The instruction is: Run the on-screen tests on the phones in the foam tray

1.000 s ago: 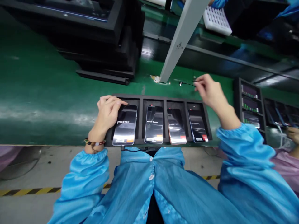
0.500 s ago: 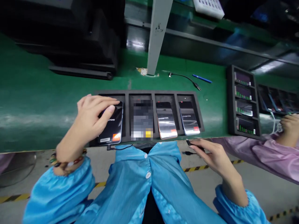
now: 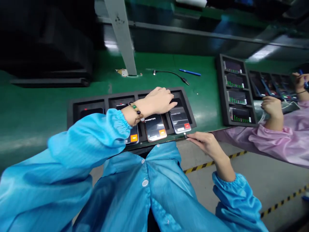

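My left hand (image 3: 159, 100) reaches across the black foam tray (image 3: 190, 109), thumb and fingers apart by the top edge of the rightmost smartphone (image 3: 180, 120). My right hand (image 3: 207, 141) pinches a black cable plug (image 3: 185, 135) right at that phone's bottom edge; I cannot tell whether it is inserted. Beside it lies an orange-edged smartphone (image 3: 155, 129) with a lit screen. My left wrist and sleeve partly cover another smartphone (image 3: 134, 135) and the leftmost one (image 3: 91, 111).
A short black cable (image 3: 169, 72) and a blue pen (image 3: 190, 72) lie behind the tray. Another foam tray (image 3: 220, 90) with several phones stands at right, near a co-worker's hand (image 3: 272, 106). A grey post (image 3: 123, 35) rises behind; black stacked trays (image 3: 50, 82) are at left.
My left hand has moved right, from the leftmost phone to the top of the rightmost one. My right hand has brought the cable plug to that phone's bottom edge. The view has shifted right.
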Tool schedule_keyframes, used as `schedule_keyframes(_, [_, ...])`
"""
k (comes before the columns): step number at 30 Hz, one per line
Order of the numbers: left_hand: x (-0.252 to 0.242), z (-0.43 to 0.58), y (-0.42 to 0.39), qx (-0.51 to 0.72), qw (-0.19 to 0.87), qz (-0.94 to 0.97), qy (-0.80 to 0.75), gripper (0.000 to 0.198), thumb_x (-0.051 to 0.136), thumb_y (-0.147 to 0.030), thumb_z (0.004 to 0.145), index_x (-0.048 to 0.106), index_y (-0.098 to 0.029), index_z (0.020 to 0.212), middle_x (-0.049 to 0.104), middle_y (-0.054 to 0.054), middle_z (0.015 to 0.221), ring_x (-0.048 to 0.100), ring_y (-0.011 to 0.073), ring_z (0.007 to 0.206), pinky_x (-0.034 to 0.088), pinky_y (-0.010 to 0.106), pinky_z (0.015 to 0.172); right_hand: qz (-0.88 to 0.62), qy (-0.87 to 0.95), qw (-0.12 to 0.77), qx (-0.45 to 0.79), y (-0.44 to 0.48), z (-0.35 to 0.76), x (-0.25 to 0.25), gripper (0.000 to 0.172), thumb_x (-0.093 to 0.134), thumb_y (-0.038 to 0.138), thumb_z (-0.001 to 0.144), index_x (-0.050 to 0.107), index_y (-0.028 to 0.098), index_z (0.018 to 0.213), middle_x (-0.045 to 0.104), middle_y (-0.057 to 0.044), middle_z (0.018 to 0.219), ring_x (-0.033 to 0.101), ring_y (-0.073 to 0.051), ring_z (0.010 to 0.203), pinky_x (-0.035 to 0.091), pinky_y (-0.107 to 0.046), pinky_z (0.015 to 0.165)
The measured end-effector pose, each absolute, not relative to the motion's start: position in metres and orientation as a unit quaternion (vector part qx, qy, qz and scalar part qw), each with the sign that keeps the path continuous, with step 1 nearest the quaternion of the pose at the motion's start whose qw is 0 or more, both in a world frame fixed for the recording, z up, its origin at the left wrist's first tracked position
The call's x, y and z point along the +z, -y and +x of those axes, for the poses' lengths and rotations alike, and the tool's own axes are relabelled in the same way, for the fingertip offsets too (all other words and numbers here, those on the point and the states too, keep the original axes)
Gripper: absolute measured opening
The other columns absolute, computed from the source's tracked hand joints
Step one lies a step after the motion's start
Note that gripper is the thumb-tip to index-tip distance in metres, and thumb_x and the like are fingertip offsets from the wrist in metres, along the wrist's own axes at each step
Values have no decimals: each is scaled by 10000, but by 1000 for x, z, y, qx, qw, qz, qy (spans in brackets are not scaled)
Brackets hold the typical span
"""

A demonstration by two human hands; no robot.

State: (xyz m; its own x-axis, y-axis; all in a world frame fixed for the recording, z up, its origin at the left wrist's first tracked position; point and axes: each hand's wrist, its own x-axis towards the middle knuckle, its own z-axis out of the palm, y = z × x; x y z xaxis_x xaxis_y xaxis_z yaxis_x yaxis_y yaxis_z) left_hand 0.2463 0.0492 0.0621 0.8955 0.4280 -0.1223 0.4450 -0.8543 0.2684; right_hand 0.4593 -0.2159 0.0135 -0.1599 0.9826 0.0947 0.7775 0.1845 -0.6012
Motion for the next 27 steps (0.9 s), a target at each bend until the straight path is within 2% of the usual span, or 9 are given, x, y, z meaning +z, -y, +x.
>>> schedule_keyframes(5, [50, 271, -49, -39, 187, 943, -273, 601, 330, -481, 1144, 791, -111, 1254, 739, 211, 1300, 697, 349, 1231, 466, 520, 1113, -576, 745, 250, 226, 210, 463, 15, 217, 656, 317, 1117, 824, 201, 1188, 851, -55, 970, 820, -186, 821, 639, -299, 750])
schedule_keyframes(10, [49, 276, -50, -32, 214, 932, -292, 633, 310, -503, 1144, 820, -132, 1101, 759, 189, 1196, 705, 334, 1188, 487, 520, 1105, -577, 736, 255, 244, 202, 464, 14, 220, 647, 333, 1122, 830, 221, 1169, 866, -53, 1015, 835, -196, 864, 648, -302, 770])
schedule_keyframes(15, [50, 279, -47, -20, 216, 926, -308, 677, 294, -520, 1144, 825, -124, 1006, 774, 202, 1167, 721, 344, 1161, 524, 508, 1055, -583, 736, 245, 240, 206, 463, 16, 212, 642, 322, 1122, 837, 242, 1141, 871, -35, 975, 822, -186, 781, 632, -293, 721])
schedule_keyframes(19, [56, 271, -48, -24, 252, 920, -299, 719, 275, -583, 1145, 824, -140, 1006, 801, 181, 1109, 738, 319, 1101, 524, 490, 1065, -584, 747, 243, 203, 188, 476, 47, 212, 770, 433, 1042, 819, 227, 1057, 834, -35, 897, 775, -197, 770, 591, -319, 699])
schedule_keyframes(21, [63, 256, -53, 7, 259, 921, -291, 695, 272, -583, 1150, 816, -156, 1079, 807, 160, 1146, 727, 309, 1139, 488, 507, 1133, -588, 752, 252, 156, 150, 484, 63, 268, 784, 488, 1023, 810, 221, 1029, 811, -51, 881, 740, -216, 802, 580, -349, 745])
schedule_keyframes(23, [74, 233, -59, 52, 249, 920, -299, 661, 271, -572, 1157, 799, -178, 1109, 805, 135, 1163, 711, 305, 1167, 439, 542, 1192, -599, 758, 238, 102, 89, 488, 67, 275, 667, 440, 1096, 811, 218, 1022, 817, -81, 950, 730, -240, 878, 582, -395, 853])
schedule_keyframes(25, [88, 204, -63, 81, 243, 909, -329, 660, 261, -579, 1159, 779, -191, 1032, 797, 110, 1068, 711, 296, 1115, 420, 565, 1206, -582, 786, 189, 90, 13, 483, 54, 298, 599, 389, 1119, 820, 192, 1089, 823, -125, 1070, 733, -289, 1009, 579, -458, 964])
schedule_keyframes(27, [102, 172, -62, 99, 243, 890, -372, 678, 247, -600, 1157, 758, -201, 954, 776, 87, 963, 713, 286, 1059, 429, 564, 1199, -577, 795, 163, 94, -62, 472, 29, 332, 545, 313, 1136, 794, 131, 1260, 790, -190, 1256, 711, -327, 1182, 549, -516, 1091])
